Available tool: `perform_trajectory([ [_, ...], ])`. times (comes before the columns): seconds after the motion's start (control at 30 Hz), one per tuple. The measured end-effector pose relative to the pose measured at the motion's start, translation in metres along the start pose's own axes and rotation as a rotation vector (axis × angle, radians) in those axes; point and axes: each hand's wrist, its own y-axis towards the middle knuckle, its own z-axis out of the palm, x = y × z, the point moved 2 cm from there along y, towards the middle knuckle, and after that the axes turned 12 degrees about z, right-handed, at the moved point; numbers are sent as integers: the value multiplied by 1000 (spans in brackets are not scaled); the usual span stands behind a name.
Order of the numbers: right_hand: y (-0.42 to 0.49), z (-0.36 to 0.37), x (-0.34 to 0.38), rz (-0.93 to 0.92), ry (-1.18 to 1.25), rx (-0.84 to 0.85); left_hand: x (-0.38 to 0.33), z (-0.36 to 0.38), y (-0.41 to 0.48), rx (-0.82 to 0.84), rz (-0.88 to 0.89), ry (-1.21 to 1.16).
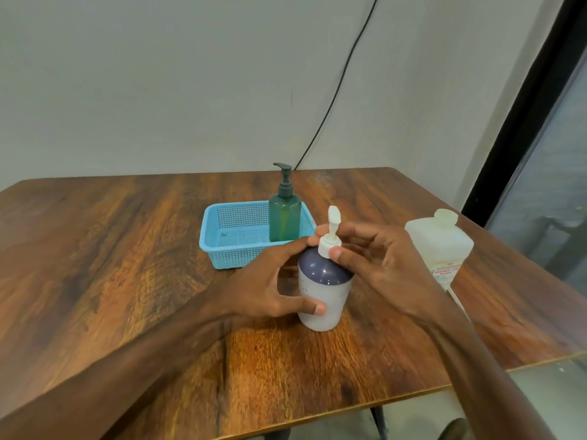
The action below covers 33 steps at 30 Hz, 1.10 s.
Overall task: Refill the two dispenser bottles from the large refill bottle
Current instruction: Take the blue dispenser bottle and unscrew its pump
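A white dispenser bottle (pixel 322 296) with a dark purple shoulder and a white pump stands upright on the wooden table (pixel 127 249). My left hand (pixel 273 281) grips its body, thumb on the front. My right hand (pixel 374 258) pinches the white pump collar at the bottle's neck. A green dispenser bottle (pixel 285 217) with a dark pump stands in the right end of a blue basket (pixel 228 249) behind. The large translucent refill bottle (pixel 441 246) with its cap on stands to the right, behind my right hand.
A black cable (pixel 336 90) runs down the wall behind the table. The table's right edge lies close to the refill bottle, with a dark window frame (pixel 521 122) beyond. The basket holds only the green bottle.
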Motion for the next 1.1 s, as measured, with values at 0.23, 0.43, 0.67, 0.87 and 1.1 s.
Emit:
perform_trajectory([
  [0.23, -4, 10, 3, 1, -89, -261, 8, 0, -4, 11, -50, -50],
  [0.43, 1, 12, 5, -13, -13, -141, 5, 1, -8, -11, -62, -108],
  [0.67, 5, 5, 3, 25, -102, -174, 8, 3, -7, -8, -80, -114],
  [0.87, 0, 8, 1, 23, 76, -118, 5, 4, -7, -9, -89, -138],
  [1.1, 4, 14, 1, 60, -122, -249, 7, 4, -9, -4, -113, -149],
])
